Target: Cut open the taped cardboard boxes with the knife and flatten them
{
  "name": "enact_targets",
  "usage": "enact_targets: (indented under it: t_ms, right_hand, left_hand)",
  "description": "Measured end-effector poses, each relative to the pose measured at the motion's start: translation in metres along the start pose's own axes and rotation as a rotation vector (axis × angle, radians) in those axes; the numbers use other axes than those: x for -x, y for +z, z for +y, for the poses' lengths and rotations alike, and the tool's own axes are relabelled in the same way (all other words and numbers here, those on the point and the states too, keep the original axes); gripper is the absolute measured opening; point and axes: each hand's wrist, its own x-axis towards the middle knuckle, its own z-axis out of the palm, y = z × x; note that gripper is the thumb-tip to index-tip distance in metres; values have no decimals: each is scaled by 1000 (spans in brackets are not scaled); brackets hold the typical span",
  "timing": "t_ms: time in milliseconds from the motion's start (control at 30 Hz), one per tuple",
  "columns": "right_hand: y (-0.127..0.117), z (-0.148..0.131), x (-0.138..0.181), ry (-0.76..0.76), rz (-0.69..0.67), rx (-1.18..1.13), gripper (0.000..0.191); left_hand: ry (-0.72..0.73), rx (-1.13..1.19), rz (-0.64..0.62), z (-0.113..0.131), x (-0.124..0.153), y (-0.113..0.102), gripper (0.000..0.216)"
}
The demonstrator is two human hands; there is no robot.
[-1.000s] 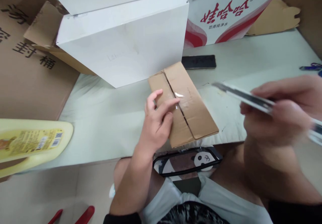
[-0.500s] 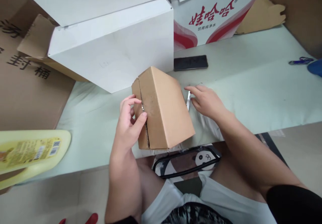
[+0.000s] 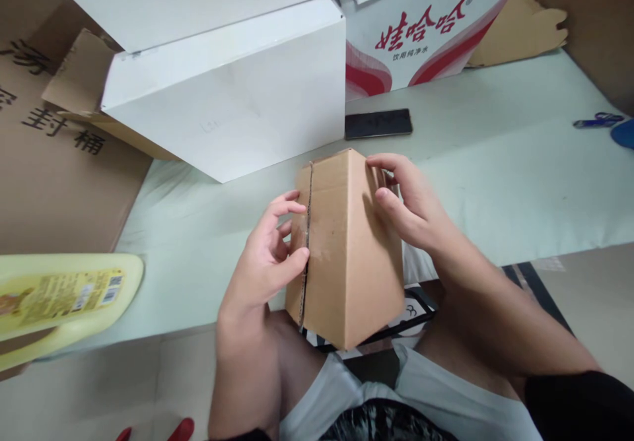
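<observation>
A small brown cardboard box (image 3: 329, 249) stands tilted at the table's front edge, its near end jutting over my lap. A narrow open seam runs down its left part, with clear tape near it. On the left side my left hand (image 3: 267, 249) grips the box, thumb at the seam and fingers curled against the flap. My right hand (image 3: 409, 200) holds the right face, fingers at the far upper edge and thumb bent against the side. The box and my hand hide the table surface behind them.
A black phone (image 3: 379, 124) lies beyond the box, before a large white carton (image 3: 232, 111) and a red-printed carton (image 3: 416, 38). A yellow bottle (image 3: 69, 296) lies at left. Blue scissors (image 3: 598, 121) lie far right. The pale green tabletop (image 3: 495, 164) extends right.
The box has moved right and toward me, turning somewhat. My right hand has gone from a thin white item on the table to the box's right side; that item is now out of sight.
</observation>
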Motion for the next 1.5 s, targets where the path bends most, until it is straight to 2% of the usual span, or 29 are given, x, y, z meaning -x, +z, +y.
enact_targets:
  t_ms: [133,233,300,367,433,500,567,667,867,1067,1200,1267,1433,1500]
  right_hand:
    - [2,2,1,75,-25,-6,47]
    - [-3,0,-3,101,0,100,45]
    - [-10,2,-8,277,16,355,38]
    - [-17,10,-13,538,-35,606,35]
    - [-22,23,-14,725,-146,709,37]
    - [-23,39,-12,775,-230,722,43]
    - [-21,52,-8,771,-276,759,46]
    - [-17,62,-5,740,-263,810,43]
    - [-21,79,0,640,23,845,40]
    - [-27,91,0,688,-119,843,37]
    - [-30,87,-3,723,-87,819,46]
    - [-31,91,-1,690,-61,804,50]
    - [-32,102,4,594,-54,781,35]
    - [-28,100,5,508,-25,783,40]
  left_hand:
    - [-48,-150,-76,4,1,5,47]
    - [-67,-233,-86,8,-1,9,53]
    - [-75,-277,-74,10,-2,10,53]
    - [-84,-319,-73,11,-2,11,53]
    - [-81,-350,-85,12,-2,12,52]
    - [-59,-377,-101,11,-3,11,53]
    - [-30,-404,-114,9,-3,11,53]
    - [0,-413,-123,6,-3,10,53]
    - [-6,-399,-115,5,-2,9,53]
    - [-9,-406,-120,7,-2,10,53]
    - [-21,-394,-124,6,-3,11,52]
    - [-23,-392,-122,6,-3,10,52]
    - [-22,-399,-119,6,-3,10,53]
    - [-21,-399,-125,7,-3,10,53]
